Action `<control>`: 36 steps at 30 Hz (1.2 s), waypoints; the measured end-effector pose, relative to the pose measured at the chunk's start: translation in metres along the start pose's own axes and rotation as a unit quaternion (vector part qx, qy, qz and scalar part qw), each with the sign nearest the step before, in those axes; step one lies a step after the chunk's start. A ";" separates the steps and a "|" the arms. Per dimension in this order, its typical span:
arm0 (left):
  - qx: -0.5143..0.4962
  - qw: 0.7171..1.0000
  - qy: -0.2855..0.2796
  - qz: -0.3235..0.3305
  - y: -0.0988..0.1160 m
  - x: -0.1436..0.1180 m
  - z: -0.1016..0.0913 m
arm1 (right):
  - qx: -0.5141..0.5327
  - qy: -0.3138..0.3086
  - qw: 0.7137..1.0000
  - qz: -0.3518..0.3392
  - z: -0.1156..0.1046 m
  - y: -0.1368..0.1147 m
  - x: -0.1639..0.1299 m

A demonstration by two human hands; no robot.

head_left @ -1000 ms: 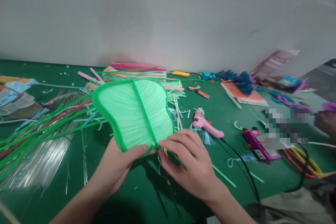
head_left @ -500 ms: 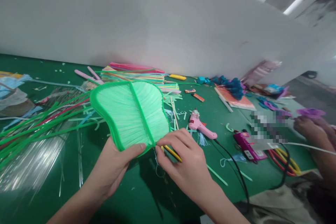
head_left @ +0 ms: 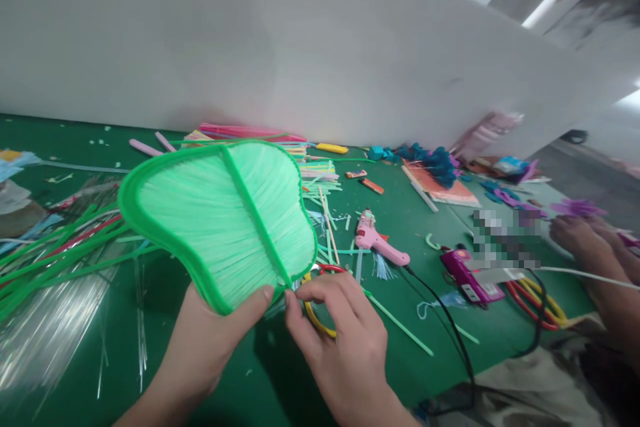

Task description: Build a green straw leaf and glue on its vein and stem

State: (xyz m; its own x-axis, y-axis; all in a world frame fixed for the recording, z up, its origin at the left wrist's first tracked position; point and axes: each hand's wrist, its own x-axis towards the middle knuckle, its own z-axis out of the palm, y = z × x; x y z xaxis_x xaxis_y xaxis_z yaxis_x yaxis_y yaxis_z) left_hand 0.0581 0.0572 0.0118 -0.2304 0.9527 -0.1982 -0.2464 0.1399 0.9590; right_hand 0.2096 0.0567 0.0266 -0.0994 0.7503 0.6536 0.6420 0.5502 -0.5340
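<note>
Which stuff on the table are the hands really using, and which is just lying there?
In use:
- green leaf, held by the left hand
- right hand, pinching at the leaf's base
- yellow scissors, under the right hand's fingers

Just lying about:
- pink glue gun
- green strips
- straws
- lighter
- blue tufts

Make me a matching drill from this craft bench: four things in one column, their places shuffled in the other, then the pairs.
1. green leaf piece
2. pink glue gun
3. yellow-handled scissors
4. orange lighter

a. on the table beyond the glue gun
b. under the right hand
c. held up by the left hand
d. lying right of the leaf, black cord attached

Pairs: 1-c, 2-d, 3-b, 4-a
</note>
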 end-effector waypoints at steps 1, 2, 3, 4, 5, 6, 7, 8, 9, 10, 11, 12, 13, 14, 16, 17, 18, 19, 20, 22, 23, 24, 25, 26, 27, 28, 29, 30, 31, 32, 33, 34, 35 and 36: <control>0.008 1.000 0.007 0.002 -0.001 -0.001 0.000 | 0.000 0.004 1.000 -0.004 0.002 0.001 0.000; 0.016 1.000 0.015 0.005 -0.001 -0.002 0.001 | 0.001 0.008 1.000 -0.006 0.003 0.001 0.000; 0.025 0.999 0.023 0.007 -0.001 -0.002 0.001 | 0.002 0.011 1.000 -0.006 0.004 0.002 0.000; 0.034 0.999 0.034 0.010 -0.001 -0.003 0.002 | 0.004 0.012 1.000 -0.003 0.005 0.002 0.000; 0.044 0.998 0.046 0.013 -0.001 -0.004 0.003 | 0.007 0.011 1.000 0.003 0.005 0.002 0.000; 0.056 0.996 0.060 0.017 -0.001 -0.004 0.004 | 0.011 0.008 1.000 0.012 0.006 0.002 -0.001; 0.069 0.995 0.074 0.023 0.000 -0.005 0.005 | 0.017 0.004 1.000 0.024 0.006 0.002 0.000; 0.080 0.993 0.084 0.031 0.001 -0.006 0.007 | 0.023 -0.001 0.999 0.038 0.006 0.001 0.000; 0.090 0.991 0.086 0.039 0.003 -0.008 0.009 | 0.029 -0.006 0.998 0.050 0.006 0.000 0.000; 0.097 0.990 0.087 0.047 0.004 -0.009 0.011 | 0.033 -0.009 0.998 0.060 0.005 0.000 0.000; 0.098 0.990 0.088 0.053 0.007 -0.010 0.013 | 0.037 -0.010 0.997 0.067 0.005 -0.001 0.001; 0.096 0.990 0.092 0.056 0.009 -0.011 0.014 | 0.039 -0.012 0.997 0.071 0.005 -0.002 0.002; 0.096 0.989 0.096 0.055 0.011 -0.012 0.015 | 0.039 -0.014 0.996 0.074 0.005 -0.002 0.002; 0.099 0.988 0.102 0.053 0.012 -0.012 0.015 | 0.039 -0.017 0.996 0.075 0.004 -0.002 0.003; 0.105 0.988 0.100 0.051 0.013 -0.009 0.013 | 0.049 -0.034 0.995 0.075 0.002 -0.002 0.004; 0.105 0.989 0.091 0.050 0.012 -0.007 0.011 | 0.061 -0.046 0.994 0.072 0.000 -0.001 0.005; 0.099 0.991 0.080 0.048 0.011 -0.005 0.008 | 0.078 -0.056 0.993 0.069 -0.001 0.000 0.006; 0.084 0.993 0.067 0.043 0.009 -0.003 0.005 | 0.096 -0.065 0.991 0.065 -0.003 0.002 0.006; 0.063 0.996 0.053 0.033 0.007 -0.001 0.002 | 0.112 -0.072 0.989 0.063 -0.004 0.003 0.007; 0.020 0.999 0.026 0.010 0.003 0.002 -0.002 | 0.129 -0.077 0.986 0.067 -0.007 0.005 0.008; 0.002 1.000 0.015 0.000 0.001 0.003 -0.003 | 0.132 -0.077 0.985 0.075 -0.008 0.005 0.009; -0.012 1.000 0.007 -0.007 0.000 0.003 -0.004 | 0.134 -0.077 0.984 0.085 -0.009 0.006 0.010; -0.019 1.000 0.004 -0.011 0.000 0.003 -0.004 | 0.139 -0.077 0.983 0.094 -0.010 0.007 0.011; -0.025 1.000 0.001 -0.015 0.000 0.003 -0.004 | 0.147 -0.079 0.980 0.104 -0.012 0.008 0.012; -0.030 0.999 -0.002 -0.022 0.000 0.003 -0.003 | 0.159 -0.084 0.977 0.113 -0.013 0.009 0.014; -0.035 0.999 -0.006 -0.031 0.000 0.003 -0.003 | 0.172 -0.092 0.973 0.120 -0.015 0.010 0.016; -0.040 0.998 -0.011 -0.040 0.000 0.003 -0.003 | 0.183 -0.103 0.970 0.126 -0.016 0.012 0.018; -0.044 0.998 -0.017 -0.047 0.001 0.003 -0.003 | 0.188 -0.113 0.967 0.130 -0.018 0.015 0.019; -0.046 0.997 -0.022 -0.051 0.001 0.003 -0.003 | 0.188 -0.124 0.966 0.129 -0.020 0.017 0.021; -0.047 0.997 -0.027 -0.054 0.001 0.002 -0.003 | 0.185 -0.132 0.966 0.125 -0.021 0.019 0.023; -0.047 0.997 -0.031 -0.055 0.001 0.002 -0.003 | 0.181 -0.138 0.967 0.116 -0.023 0.021 0.024; -0.048 0.997 -0.035 -0.056 0.002 0.002 -0.003 | 0.178 -0.142 0.968 0.105 -0.024 0.023 0.025; -0.051 0.996 -0.040 -0.058 0.002 0.002 -0.003 | 0.179 -0.144 0.969 0.091 -0.024 0.025 0.026; -0.056 0.995 -0.045 -0.062 0.003 0.002 -0.003 | 0.181 -0.141 0.970 0.076 -0.025 0.026 0.027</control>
State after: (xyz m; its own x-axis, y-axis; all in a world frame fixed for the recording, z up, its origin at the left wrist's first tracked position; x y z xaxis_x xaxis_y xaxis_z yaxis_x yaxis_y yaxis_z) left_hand 0.0544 0.0588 0.0133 -0.1077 0.9510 -0.2897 -0.3721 0.2316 0.8988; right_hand 0.2422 0.0826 0.0439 -0.2625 0.8748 0.4071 0.3608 0.4803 -0.7995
